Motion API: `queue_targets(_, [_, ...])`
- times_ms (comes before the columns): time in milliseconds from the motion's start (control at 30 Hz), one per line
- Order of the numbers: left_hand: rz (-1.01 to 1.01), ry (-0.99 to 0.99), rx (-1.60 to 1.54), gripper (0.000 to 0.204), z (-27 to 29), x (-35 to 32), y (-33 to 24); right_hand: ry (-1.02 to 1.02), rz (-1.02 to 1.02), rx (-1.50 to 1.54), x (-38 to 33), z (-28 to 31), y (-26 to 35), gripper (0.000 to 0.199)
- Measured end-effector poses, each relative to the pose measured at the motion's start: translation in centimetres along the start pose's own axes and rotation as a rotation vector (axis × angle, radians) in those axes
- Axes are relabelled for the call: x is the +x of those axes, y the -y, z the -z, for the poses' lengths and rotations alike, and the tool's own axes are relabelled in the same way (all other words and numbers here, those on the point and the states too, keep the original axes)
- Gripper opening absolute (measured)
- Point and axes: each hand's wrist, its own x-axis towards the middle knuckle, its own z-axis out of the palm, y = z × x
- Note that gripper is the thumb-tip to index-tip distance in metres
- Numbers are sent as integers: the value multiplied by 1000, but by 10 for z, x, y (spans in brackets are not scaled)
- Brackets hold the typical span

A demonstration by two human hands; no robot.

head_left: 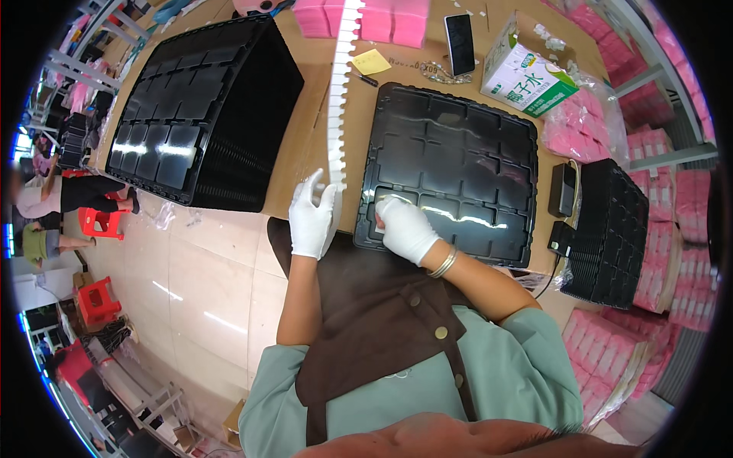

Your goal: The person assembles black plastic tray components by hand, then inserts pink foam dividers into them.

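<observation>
A white glove covers my left hand (311,223), its fingers and thumb spread apart. Its thumb is beside the near end of a long white strip with a notched edge (337,99); whether they touch I cannot tell. My right hand (407,230), also gloved, is closed over the near left part of a black plastic tray (477,164) with moulded compartments. Its curled fingers hide whatever they may hold. The tray lies flat in front of me, to the right of the strip.
A tall stack of black trays (252,130) stands left, another (611,237) right. Behind are pink blocks (393,21), a phone (460,44), a marker (365,79), yellow notes (371,62) and a carton (527,80). Black adapters (563,191) sit right. People are at far left.
</observation>
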Motion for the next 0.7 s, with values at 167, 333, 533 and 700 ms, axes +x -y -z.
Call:
queue_targets(167, [-132,-73,102,50,6,3,25,-300,-44,658,-4,31,-30,12])
queue_targets(333, [-28,-85,76,44,34,-14,24,-1352,28,4,40,198,-110,13])
queue_targets(533, [-158,-2,117,44,16,-7,9,-622,-343,-332,71,336,-348,27])
queue_targets(700, [-142,-56,160,42,18,-23,17,-844,-195,-405,54,332,-271,26])
